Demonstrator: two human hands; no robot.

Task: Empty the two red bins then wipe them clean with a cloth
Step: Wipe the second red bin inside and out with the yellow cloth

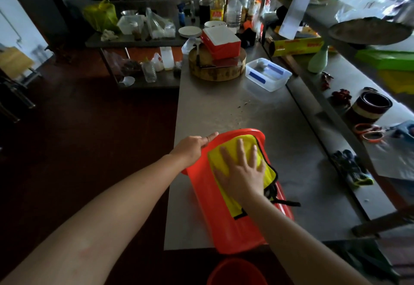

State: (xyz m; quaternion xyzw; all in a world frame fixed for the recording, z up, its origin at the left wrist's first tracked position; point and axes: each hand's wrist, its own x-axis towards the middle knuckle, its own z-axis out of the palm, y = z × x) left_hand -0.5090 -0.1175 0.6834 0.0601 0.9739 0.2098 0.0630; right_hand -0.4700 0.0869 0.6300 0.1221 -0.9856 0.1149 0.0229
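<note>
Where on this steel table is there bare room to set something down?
The bare patch of steel table lies between the red bin and the chopping block and clear container. A narrower strip runs right of the bin. The far end and right ledge are crowded.

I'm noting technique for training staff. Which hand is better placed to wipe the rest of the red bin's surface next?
Right. The right hand lies flat, fingers spread, on the yellow cloth against the red bin. The left hand grips the bin's rim, likely steadying it.
</note>
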